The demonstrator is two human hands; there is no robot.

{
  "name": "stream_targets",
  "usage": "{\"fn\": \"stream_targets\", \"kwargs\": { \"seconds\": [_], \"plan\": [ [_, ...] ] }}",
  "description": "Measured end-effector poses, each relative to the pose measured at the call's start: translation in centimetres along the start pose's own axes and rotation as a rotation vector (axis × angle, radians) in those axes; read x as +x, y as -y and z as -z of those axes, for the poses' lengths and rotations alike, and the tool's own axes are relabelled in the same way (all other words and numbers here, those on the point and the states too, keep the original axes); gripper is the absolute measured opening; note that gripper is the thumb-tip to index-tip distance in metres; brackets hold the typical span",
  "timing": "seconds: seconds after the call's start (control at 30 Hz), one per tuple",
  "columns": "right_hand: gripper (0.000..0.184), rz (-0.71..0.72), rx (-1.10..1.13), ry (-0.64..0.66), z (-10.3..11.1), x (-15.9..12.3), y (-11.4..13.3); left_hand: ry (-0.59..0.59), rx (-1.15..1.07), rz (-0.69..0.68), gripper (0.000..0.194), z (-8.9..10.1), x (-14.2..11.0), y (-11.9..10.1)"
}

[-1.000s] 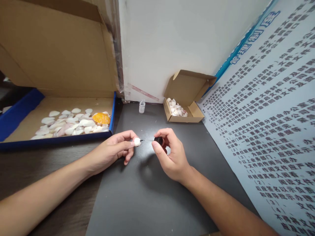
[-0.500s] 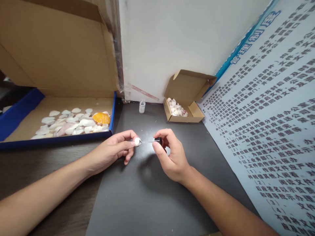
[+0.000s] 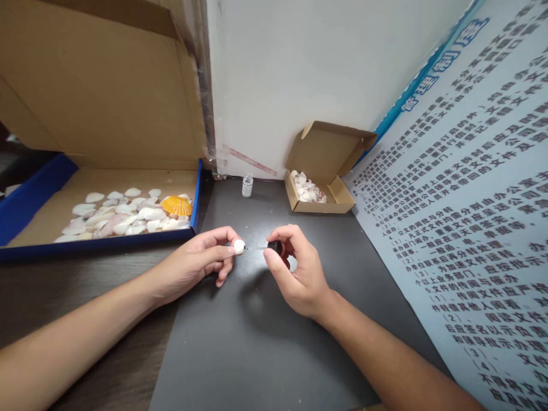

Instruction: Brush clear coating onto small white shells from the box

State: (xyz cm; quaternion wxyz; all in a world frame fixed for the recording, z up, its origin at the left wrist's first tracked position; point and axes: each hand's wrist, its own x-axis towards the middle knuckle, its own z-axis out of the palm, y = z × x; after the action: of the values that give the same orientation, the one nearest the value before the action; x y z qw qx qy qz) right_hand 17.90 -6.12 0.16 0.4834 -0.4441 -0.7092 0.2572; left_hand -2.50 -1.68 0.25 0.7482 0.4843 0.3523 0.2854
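Observation:
My left hand (image 3: 208,257) pinches a small white shell (image 3: 239,246) between thumb and fingertips, above the dark grey mat. My right hand (image 3: 299,271) is closed round a black cap (image 3: 274,247) with a thin brush stem (image 3: 257,249) that points left at the shell. The stem's dark tip is at the shell's right edge; whether they touch I cannot tell. Beyond my hands a small clear bottle (image 3: 247,187) with a printed label stands upright, without a cap.
On the left, a large blue box (image 3: 128,242) with a raised cardboard lid holds several white shells (image 3: 149,213) and one orange scallop shell (image 3: 176,206). At the back right, a small open cardboard box (image 3: 340,197) holds more shells. A printed poster (image 3: 471,200) lines the right side.
The shell has turned slightly in my left fingers, so its dark mark no longer shows on the near face. The black cap has shifted a little to the left.

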Motion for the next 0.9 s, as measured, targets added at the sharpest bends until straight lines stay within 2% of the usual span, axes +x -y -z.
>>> {"fn": "stream_targets", "kwargs": {
  "seconds": [0.3, 0.7, 0.9],
  "plan": [
    [0.009, 0.038, 0.02, 0.019, 0.45, -0.05, 0.32, -0.009, -0.007, 0.005, 0.017, -0.06, 0.06, -0.07],
    [0.009, 0.035, -0.109, -0.043, 0.18, 0.34, 0.03, 0.0, -0.029, 0.018, 0.016, 0.08, 0.08, -0.05],
    [0.01, 0.029, -0.053, -0.044, 0.28, 0.27, 0.23, 0.003, -0.03, 0.02, 0.015, 0.0, 0.05, -0.16]
  ]
}}
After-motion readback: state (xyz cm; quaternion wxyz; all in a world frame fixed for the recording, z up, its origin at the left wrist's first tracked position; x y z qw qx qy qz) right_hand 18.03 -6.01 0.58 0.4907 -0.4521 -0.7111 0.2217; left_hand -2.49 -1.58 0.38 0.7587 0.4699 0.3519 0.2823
